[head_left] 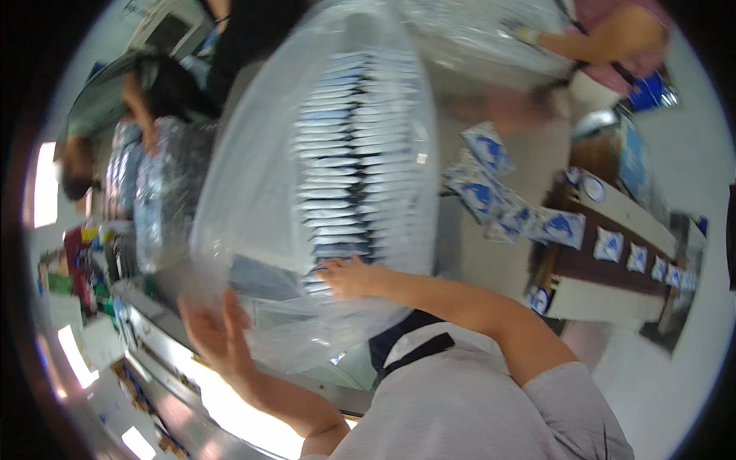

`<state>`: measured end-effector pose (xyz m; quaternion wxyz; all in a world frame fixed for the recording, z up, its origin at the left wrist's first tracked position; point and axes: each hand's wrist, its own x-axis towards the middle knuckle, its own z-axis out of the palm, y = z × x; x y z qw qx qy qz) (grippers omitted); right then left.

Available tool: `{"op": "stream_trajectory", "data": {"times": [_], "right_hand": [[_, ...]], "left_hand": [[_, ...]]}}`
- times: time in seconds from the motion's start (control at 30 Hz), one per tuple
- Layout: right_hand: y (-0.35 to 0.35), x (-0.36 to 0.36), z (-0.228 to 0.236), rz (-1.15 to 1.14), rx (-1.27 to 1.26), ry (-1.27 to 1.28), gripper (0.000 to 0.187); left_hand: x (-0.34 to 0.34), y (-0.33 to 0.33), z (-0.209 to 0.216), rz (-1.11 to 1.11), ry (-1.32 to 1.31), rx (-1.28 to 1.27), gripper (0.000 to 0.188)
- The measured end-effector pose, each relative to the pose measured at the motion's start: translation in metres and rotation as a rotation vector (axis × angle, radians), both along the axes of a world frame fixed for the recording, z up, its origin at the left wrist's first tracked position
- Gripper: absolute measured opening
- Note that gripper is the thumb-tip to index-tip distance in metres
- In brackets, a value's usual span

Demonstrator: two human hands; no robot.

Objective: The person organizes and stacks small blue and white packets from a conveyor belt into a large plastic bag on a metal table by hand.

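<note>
A large clear plastic bag lies on the table in front of me. Inside it, white-and-blue packets stand on edge in two long rows running away from me. My right hand reaches over the near end of the left row, fingers stretched out over the packets; whether it presses on them I cannot tell. Beside the bag's near left edge is my left hand, smeared by motion, with thumb and fingers apart and nothing visible in it. Loose plastic bunches up between my hands, close to my body.
On the table to the right lies a loose pile of similar packets. More packets sit along a dark conveyor belt leading right. A co-worker's gloved hand is at another clear bag. At left, another person handles plastic-wrapped bundles.
</note>
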<state>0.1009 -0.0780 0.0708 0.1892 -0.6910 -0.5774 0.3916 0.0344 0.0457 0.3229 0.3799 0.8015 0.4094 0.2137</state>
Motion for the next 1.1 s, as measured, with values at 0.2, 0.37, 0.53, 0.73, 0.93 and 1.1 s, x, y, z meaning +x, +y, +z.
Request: {"op": "stream_trajectory", "data": {"times": [0.2,0.37,0.53,0.73,0.93,1.1], "right_hand": [[-0.101,0.075,0.072,-0.544,0.567,-0.021,0.026],[-0.311,0.2,0.082,-0.833,0.263,0.12,0.028],[-0.444,0.296,0.066,-0.69,-0.215,-0.026,0.049],[-0.422,0.315,-0.001,-0.232,-0.43,0.092,0.085],[-0.4,0.224,-0.043,-0.509,-0.31,0.305,0.081],[-0.403,0.163,-0.015,-1.155,-0.024,0.317,0.076]], "left_hand": [[0.025,-0.125,0.015,-0.293,-0.41,0.351,0.041],[0.074,-0.255,-0.133,-1.03,-0.05,-0.815,0.025],[0.072,-0.351,-0.295,-0.975,0.426,-1.169,0.031],[0.105,-0.427,-0.341,-0.423,0.463,-1.34,0.055],[0.12,-0.441,-0.318,0.023,-0.033,-1.66,0.059],[0.119,-0.4,-0.308,-0.445,0.143,-1.039,0.055]]}}
